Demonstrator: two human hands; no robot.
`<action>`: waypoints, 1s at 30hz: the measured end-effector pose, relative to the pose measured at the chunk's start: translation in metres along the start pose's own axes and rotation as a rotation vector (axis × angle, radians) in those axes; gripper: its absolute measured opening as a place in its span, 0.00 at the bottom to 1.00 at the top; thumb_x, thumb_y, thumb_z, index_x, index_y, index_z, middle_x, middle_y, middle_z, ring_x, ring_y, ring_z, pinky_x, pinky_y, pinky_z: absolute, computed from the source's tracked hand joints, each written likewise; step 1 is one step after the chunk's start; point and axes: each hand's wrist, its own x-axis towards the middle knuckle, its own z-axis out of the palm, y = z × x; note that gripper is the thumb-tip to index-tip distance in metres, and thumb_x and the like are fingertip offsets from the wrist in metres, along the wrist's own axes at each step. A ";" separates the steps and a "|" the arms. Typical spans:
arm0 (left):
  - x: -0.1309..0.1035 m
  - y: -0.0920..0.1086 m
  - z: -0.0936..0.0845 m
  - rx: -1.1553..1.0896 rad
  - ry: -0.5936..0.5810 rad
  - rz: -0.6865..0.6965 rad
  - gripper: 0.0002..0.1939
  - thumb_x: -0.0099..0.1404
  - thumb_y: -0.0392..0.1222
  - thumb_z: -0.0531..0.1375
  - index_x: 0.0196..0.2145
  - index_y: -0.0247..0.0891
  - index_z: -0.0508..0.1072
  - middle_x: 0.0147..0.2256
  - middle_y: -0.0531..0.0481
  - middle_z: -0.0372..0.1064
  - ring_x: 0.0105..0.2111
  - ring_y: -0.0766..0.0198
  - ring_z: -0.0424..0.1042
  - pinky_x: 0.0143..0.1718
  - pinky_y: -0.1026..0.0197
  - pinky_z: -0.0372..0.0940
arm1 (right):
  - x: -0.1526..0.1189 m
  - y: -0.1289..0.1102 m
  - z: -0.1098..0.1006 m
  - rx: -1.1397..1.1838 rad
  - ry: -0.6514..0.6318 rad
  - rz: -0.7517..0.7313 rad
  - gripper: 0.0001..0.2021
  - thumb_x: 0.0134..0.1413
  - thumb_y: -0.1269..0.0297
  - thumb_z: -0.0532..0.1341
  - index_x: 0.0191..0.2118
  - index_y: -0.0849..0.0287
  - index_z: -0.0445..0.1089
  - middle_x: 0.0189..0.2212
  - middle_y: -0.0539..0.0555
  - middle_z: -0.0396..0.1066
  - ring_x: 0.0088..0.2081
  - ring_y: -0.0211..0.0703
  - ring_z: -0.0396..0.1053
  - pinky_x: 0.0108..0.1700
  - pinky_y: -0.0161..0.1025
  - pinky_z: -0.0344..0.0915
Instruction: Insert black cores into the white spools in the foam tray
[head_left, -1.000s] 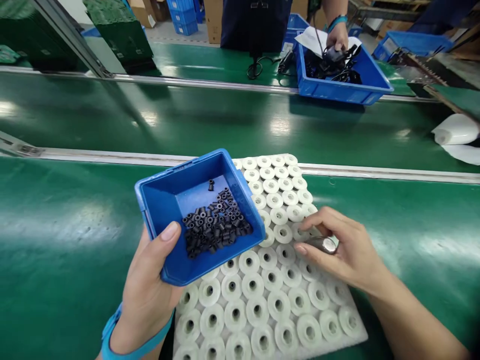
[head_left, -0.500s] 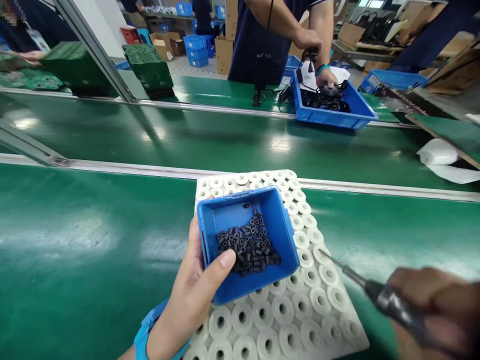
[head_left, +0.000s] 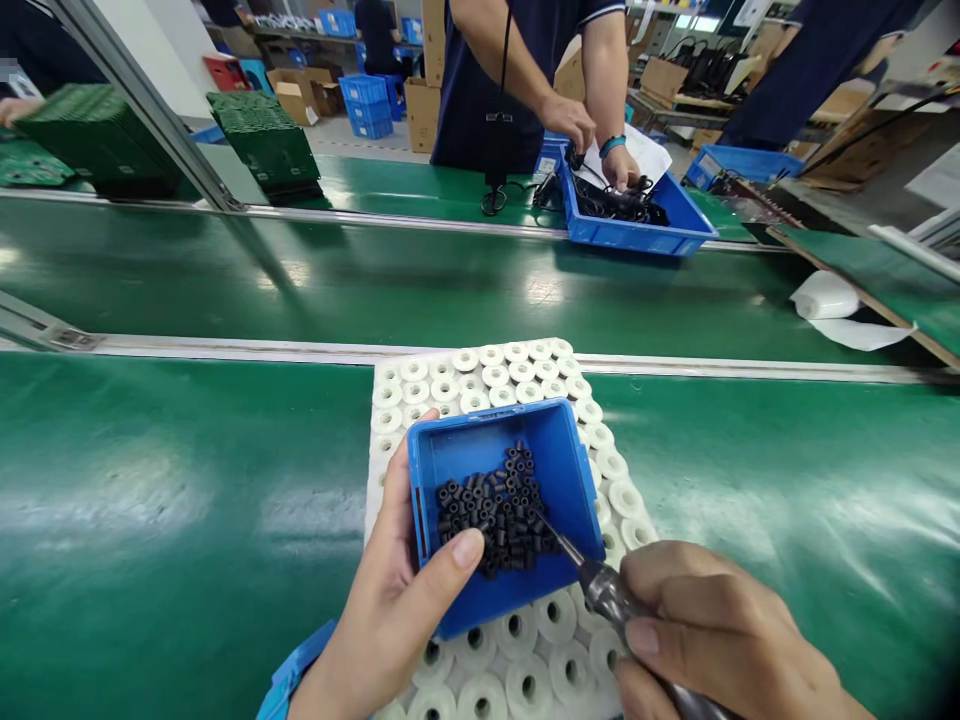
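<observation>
A blue bin point(head_left: 480, 595) is gripped at its left side by my left hand point(head_left: 401, 590), the thumb lying over the rim. Small black cylindrical pieces point(head_left: 499, 510) with holes fill part of it. My right hand point(head_left: 720, 630) is closed around a dark-handled driver point(head_left: 611, 592). The driver's thin tip reaches into the bin and meets the black pieces. Beneath the bin lies a white sheet of round, holed discs point(head_left: 529, 685) in rows on the green surface.
Across the green belt point(head_left: 420, 285), a person point(head_left: 517, 80) has both hands at a blue crate point(head_left: 637, 235) of black cables. Stacked green boards point(head_left: 266, 145) and a metal frame post point(head_left: 150, 110) stand left. A white roll point(head_left: 825, 295) lies right.
My right hand has moved left with the driver, whose tip is now among the black pieces. The bin has shifted slightly down and right. The view has shifted a little.
</observation>
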 end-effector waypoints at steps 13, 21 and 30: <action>-0.004 -0.004 0.003 0.208 0.031 0.031 0.46 0.63 0.61 0.68 0.73 0.60 0.54 0.71 0.53 0.59 0.69 0.45 0.62 0.66 0.51 0.66 | 0.016 0.007 0.020 0.006 0.089 -0.066 0.07 0.59 0.72 0.66 0.42 0.58 0.70 0.23 0.51 0.73 0.24 0.41 0.74 0.27 0.38 0.78; -0.004 -0.003 0.003 0.160 0.010 0.014 0.47 0.63 0.60 0.69 0.73 0.58 0.53 0.68 0.50 0.64 0.67 0.43 0.67 0.66 0.47 0.67 | 0.019 0.006 0.024 -0.007 0.152 -0.053 0.06 0.57 0.73 0.64 0.40 0.57 0.70 0.22 0.49 0.70 0.23 0.41 0.72 0.25 0.37 0.74; -0.004 -0.004 0.001 0.107 -0.006 -0.002 0.46 0.63 0.59 0.69 0.73 0.57 0.55 0.70 0.49 0.61 0.67 0.41 0.65 0.64 0.47 0.69 | 0.019 0.003 0.018 0.024 0.129 -0.037 0.09 0.57 0.73 0.65 0.42 0.56 0.69 0.23 0.49 0.71 0.23 0.41 0.72 0.25 0.39 0.75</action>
